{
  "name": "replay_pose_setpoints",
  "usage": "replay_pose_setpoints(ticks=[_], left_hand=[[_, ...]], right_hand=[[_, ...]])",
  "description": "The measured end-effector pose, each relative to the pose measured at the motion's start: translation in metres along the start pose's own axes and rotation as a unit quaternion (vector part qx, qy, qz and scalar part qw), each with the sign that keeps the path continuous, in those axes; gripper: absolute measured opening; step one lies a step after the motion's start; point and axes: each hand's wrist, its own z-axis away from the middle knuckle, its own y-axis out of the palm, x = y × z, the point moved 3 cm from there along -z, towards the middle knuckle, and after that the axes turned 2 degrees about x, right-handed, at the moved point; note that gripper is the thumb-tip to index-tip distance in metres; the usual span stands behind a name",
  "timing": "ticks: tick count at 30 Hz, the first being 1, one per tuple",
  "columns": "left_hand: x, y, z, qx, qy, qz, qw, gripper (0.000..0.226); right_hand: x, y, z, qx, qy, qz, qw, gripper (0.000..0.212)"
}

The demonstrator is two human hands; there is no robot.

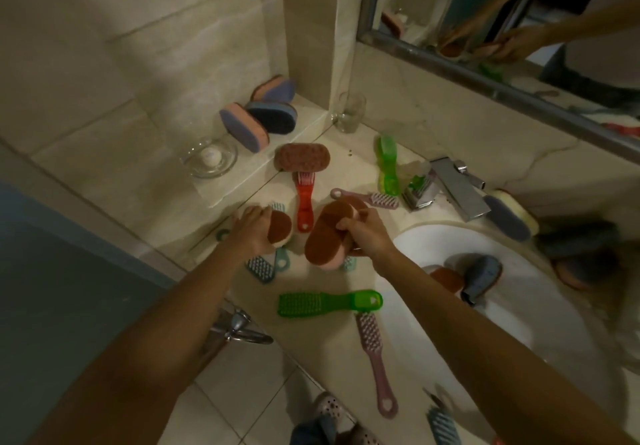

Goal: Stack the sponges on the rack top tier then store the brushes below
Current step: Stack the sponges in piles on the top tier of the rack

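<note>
**A sponge in each grip, brushes left for later**

The pale surface [329,340] beside the sink [519,306] carries the whole scatter. No wire rack shows plainly; the raised tiled ledge [138,167] on the left looks like the upper level. Three pink-and-blue sponges [246,126] already lean together there, probably because sponges go up first.

The right grip [367,233] is closed round the large brown sponge [325,237]. Thumb and fingers pinch its pale edge, and it hangs tilted above the surface, seemingly lifted clear to carry. The left grip [256,228] curls over a smaller brown sponge [281,228] from above, low over the surface; whether it touches down I cannot tell. Taking one in each hand likely saves a trip.

A third brown sponge [301,157] stands propped against the ledge's front. More sponges sit in the sink and beside the tap [457,188].

The brushes lie flat and untouched: a green brush [329,302] nearest, a pink brush [375,365] just beside it, and a red brush [304,202] between the two hands. Their turn comes second, I judge.
</note>
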Motion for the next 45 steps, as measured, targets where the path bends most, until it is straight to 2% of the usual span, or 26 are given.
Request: replay_pose_setpoints(ticks=[3, 7, 10, 15, 18, 21, 22, 26, 30, 34, 36, 41, 45], left_hand=[[-0.006, -0.004, -0.002, -0.038, -0.002, -0.017, 0.999, 0.079], [-0.022, -0.025, 0.005, -0.094, -0.02, 0.088, 0.991, 0.08], [-0.051, -0.05, 0.017, -0.153, -0.013, 0.14, 0.978, 0.087], [-0.152, -0.087, 0.048, -0.249, 0.043, 0.21, 0.944, 0.091], [-0.219, -0.105, 0.073, -0.301, 0.104, 0.278, 0.906, 0.081], [-0.279, -0.117, 0.099, -0.333, 0.148, 0.293, 0.884, 0.074], [-0.299, -0.119, 0.108, -0.337, 0.164, 0.291, 0.88, 0.075], [-0.374, -0.126, 0.144, -0.317, 0.246, 0.303, 0.865, 0.074], [-0.435, -0.133, 0.183, -0.29, 0.328, 0.344, 0.831, 0.073], [-0.483, -0.145, 0.213, -0.279, 0.393, 0.374, 0.793, 0.074], [-0.511, -0.15, 0.223, -0.268, 0.425, 0.345, 0.793, 0.074], [-0.582, -0.154, 0.24, -0.187, 0.497, 0.214, 0.82, 0.082], [-0.617, -0.15, 0.241, -0.147, 0.533, 0.087, 0.828, 0.083]], right_hand=[[0.003, -0.012, 0.006, -0.002, -0.023, 0.004, 1.0, 0.051], [0.009, -0.038, 0.016, -0.03, -0.05, 0.004, 0.998, 0.045], [0.023, -0.069, 0.03, -0.081, -0.083, -0.021, 0.993, 0.035], [0.048, -0.131, 0.067, -0.1, -0.113, -0.163, 0.975, 0.016], [0.044, -0.172, 0.091, -0.161, -0.098, -0.236, 0.953, 0.026], [0.031, -0.218, 0.121, -0.219, -0.117, -0.213, 0.945, 0.018], [0.025, -0.234, 0.133, -0.231, -0.119, -0.211, 0.942, 0.021], [0.007, -0.292, 0.18, -0.21, -0.11, -0.229, 0.944, 0.046], [0.0, -0.349, 0.234, -0.236, -0.17, -0.198, 0.936, 0.017], [-0.003, -0.407, 0.284, -0.295, -0.216, -0.185, 0.912, 0.024], [-0.007, -0.437, 0.309, -0.337, -0.207, -0.166, 0.903, 0.035], [-0.015, -0.501, 0.358, -0.411, -0.169, -0.004, 0.896, 0.052], [-0.026, -0.541, 0.369, -0.438, -0.12, 0.201, 0.868, 0.063]])
